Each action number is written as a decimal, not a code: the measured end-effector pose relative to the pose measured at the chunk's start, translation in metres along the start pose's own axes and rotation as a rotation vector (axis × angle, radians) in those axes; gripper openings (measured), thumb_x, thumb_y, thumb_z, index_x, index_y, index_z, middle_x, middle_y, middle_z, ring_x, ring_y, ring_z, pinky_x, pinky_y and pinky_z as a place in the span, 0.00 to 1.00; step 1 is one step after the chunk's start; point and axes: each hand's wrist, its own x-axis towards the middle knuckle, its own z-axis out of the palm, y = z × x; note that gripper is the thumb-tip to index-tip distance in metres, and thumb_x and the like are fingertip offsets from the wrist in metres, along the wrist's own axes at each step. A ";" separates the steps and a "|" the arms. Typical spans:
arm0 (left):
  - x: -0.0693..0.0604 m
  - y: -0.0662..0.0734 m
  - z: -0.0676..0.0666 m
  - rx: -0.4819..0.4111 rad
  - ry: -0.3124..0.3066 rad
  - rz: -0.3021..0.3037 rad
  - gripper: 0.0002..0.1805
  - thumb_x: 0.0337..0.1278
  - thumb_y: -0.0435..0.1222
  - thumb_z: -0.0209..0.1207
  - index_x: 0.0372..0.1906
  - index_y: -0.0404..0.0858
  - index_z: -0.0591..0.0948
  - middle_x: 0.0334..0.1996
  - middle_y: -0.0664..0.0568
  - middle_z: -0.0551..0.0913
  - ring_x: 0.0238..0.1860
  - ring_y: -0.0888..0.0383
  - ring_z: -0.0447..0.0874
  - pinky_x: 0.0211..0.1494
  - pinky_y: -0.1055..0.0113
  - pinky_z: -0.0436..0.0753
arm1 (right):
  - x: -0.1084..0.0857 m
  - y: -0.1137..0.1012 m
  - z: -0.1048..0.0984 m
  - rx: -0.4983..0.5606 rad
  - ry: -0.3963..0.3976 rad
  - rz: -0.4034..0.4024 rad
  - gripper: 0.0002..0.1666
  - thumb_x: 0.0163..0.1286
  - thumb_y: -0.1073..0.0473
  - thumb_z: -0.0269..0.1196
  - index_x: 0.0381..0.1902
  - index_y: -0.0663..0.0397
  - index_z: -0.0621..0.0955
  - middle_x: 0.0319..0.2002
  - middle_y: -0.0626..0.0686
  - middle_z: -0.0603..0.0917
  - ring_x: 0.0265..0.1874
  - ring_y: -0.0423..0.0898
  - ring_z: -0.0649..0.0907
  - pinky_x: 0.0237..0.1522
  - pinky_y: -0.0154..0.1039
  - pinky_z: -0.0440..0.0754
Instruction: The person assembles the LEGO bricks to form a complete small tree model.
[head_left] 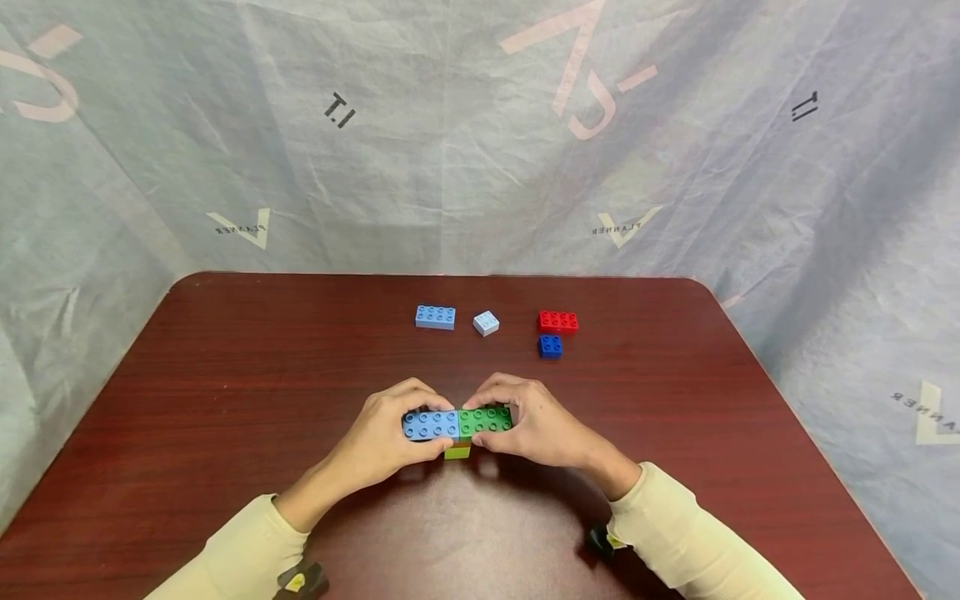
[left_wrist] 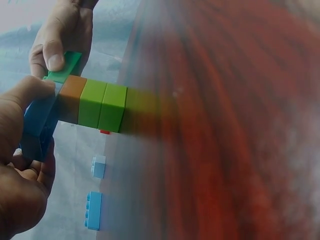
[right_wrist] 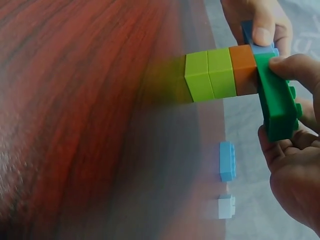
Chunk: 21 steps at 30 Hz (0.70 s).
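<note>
A short column stands on the table, with two lime bricks (left_wrist: 102,106) below and an orange brick (right_wrist: 243,70) above them. Across its top lie a light-blue brick (head_left: 431,425) on the left and a green brick (head_left: 485,421) on the right, end to end. The left hand (head_left: 383,433) pinches the blue brick between thumb and fingers, front and back. The right hand (head_left: 543,425) grips the green brick the same way. Both wrist views show thumbs close to where the two bricks meet. Fingers partly cover both bricks.
Toward the back of the brown table (head_left: 300,350) lie a light-blue brick (head_left: 436,317), a small pale-blue brick (head_left: 486,323), a red brick (head_left: 558,322) and, just in front of the red one, a small dark-blue brick (head_left: 551,347). Grey printed fabric (head_left: 420,167) hangs behind.
</note>
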 end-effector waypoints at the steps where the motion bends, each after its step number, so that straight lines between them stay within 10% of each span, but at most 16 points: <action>1: 0.000 0.000 0.000 0.000 -0.002 -0.003 0.18 0.47 0.40 0.79 0.46 0.50 0.88 0.41 0.64 0.83 0.41 0.67 0.82 0.44 0.70 0.84 | 0.000 0.000 0.000 -0.013 -0.002 0.000 0.18 0.60 0.60 0.76 0.49 0.43 0.88 0.45 0.42 0.86 0.41 0.38 0.82 0.39 0.32 0.84; 21: -0.009 -0.003 -0.017 0.044 -0.002 -0.039 0.20 0.45 0.41 0.80 0.46 0.55 0.87 0.42 0.68 0.83 0.41 0.68 0.80 0.47 0.61 0.84 | 0.000 0.000 -0.003 -0.038 -0.020 0.012 0.19 0.61 0.59 0.76 0.50 0.43 0.87 0.46 0.42 0.86 0.41 0.37 0.82 0.41 0.36 0.84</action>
